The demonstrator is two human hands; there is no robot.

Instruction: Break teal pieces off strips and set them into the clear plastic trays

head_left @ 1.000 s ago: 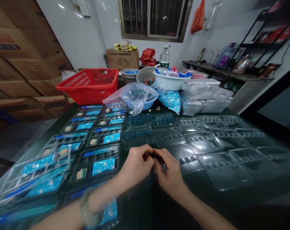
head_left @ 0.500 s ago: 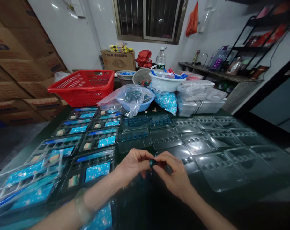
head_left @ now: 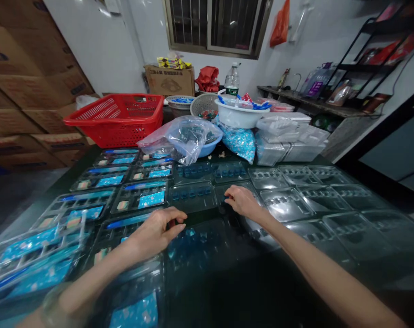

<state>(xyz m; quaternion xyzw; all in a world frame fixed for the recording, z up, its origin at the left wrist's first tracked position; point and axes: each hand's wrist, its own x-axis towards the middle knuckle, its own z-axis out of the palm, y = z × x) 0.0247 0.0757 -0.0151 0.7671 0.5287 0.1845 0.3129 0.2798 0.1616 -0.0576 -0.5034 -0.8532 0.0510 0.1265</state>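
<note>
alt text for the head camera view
A person's left hand and right hand spread over clear plastic blister trays on a dark table, with blue-carded trays to the left and a red plastic basket behind.

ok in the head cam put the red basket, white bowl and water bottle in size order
Largest to smallest:
1. red basket
2. white bowl
3. water bottle

The bottle stands behind the bowl, partly hidden, so that last step is less sure.
</note>
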